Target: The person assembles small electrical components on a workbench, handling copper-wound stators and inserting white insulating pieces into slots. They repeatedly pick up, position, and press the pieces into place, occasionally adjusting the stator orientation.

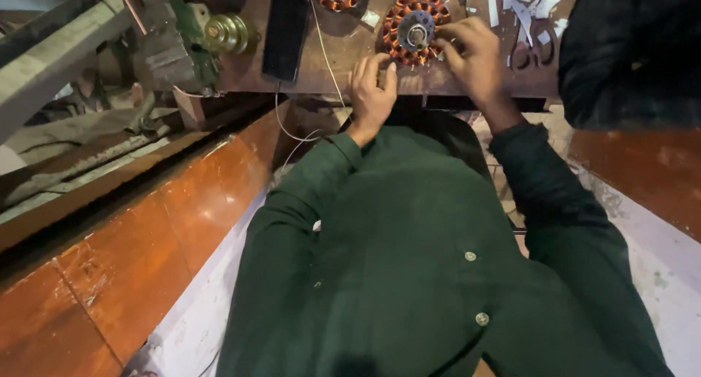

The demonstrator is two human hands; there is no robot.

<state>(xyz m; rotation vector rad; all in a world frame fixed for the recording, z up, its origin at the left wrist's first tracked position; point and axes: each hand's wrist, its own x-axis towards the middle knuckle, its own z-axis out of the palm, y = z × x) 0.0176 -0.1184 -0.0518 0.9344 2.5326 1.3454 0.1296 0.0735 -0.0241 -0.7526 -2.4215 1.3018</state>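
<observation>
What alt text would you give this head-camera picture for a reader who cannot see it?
Seen from above, a person in a dark green shirt works on a copper-wound stator on a brown bench, left hand at its near edge and right hand on its right side. A black phone lies to the left.

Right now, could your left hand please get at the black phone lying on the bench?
Probably yes: the left hand rests at the bench edge, and the black phone lies just to its left with only a thin white cable between.
</observation>
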